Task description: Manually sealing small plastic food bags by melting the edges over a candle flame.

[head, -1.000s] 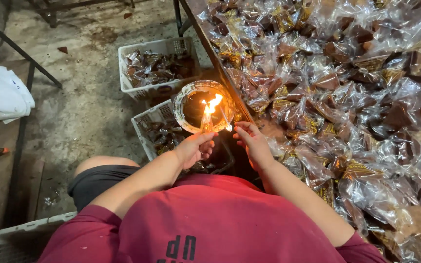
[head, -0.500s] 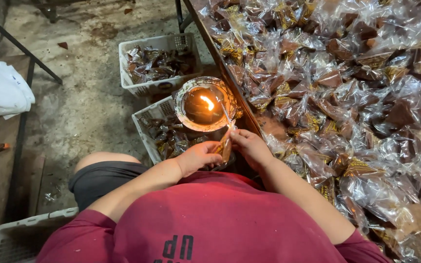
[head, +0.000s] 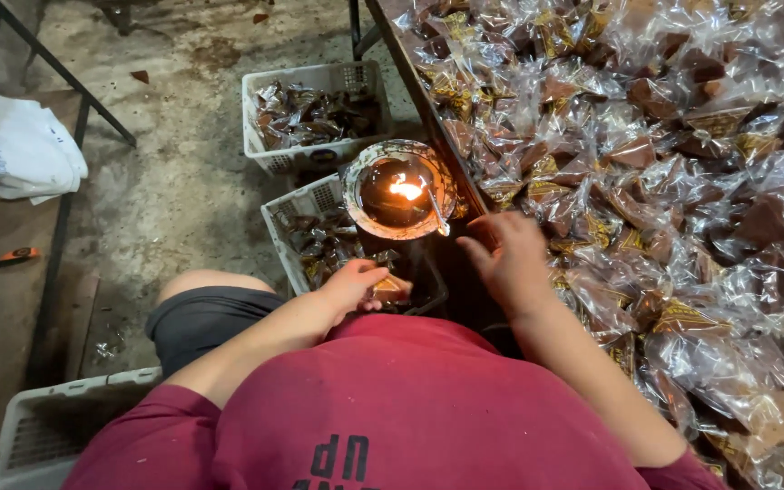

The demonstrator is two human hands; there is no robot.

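Observation:
A round metal bowl lamp (head: 398, 189) with dark liquid and a small flame stands at the table's edge. My left hand (head: 356, 286) is below it, fingers closed on a small clear-wrapped brown packet (head: 387, 289), over the near white crate (head: 312, 238). My right hand (head: 510, 259) rests with fingers spread on the pile of clear-wrapped brown packets (head: 664, 163) on the table, right of the lamp; it seems to hold nothing.
A second white crate (head: 315, 113) of wrapped packets sits farther away on the concrete floor. A white bag (head: 15, 150) lies at left near a dark metal frame (head: 93, 109). Another white crate (head: 56, 426) is at bottom left. My knee (head: 206, 304) is beside the near crate.
Both hands have left the flame. The left hand dropped toward the near crate with a packet; the right hand moved right onto the pile. The flame has shrunk.

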